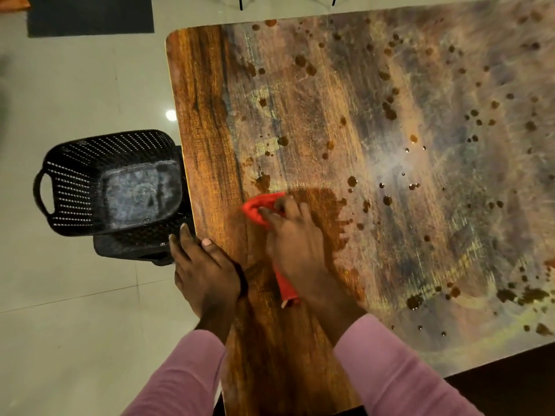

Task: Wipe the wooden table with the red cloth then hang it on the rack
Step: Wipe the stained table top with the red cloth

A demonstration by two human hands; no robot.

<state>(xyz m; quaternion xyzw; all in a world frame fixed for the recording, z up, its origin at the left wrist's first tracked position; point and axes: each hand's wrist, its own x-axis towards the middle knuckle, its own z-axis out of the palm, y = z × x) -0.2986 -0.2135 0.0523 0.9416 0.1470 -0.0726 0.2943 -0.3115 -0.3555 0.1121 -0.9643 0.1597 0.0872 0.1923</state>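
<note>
The right hand (295,238) lies on the red cloth (257,209), near the left edge of the wooden table (204,115). Its fingers (271,215) are bent down over the bunched cloth, holding and pressing it onto the wood. Motion blur hides exactly how tightly they close. The cloth's front fold pokes out just beyond the fingertips, and a narrow tail (286,288) trails back under the wrist.

The left hand (205,267) rests on the table's edge just left of the right hand. Its fingers (183,235) are straight and reach past the edge, the thumb lies on the wood, and it holds nothing.

Right of the right fingers there is a darker wet patch (321,205). Beyond it, dark brown spots (390,114) are scattered over a dull, smeared film that covers most of the tabletop.

A black perforated basket (90,181) stands on the tiled floor (75,85), just left of the left fingers and against the table's side. A dark mat (90,15) lies on the floor far ahead of them. Both forearms wear pink sleeves (396,373).
</note>
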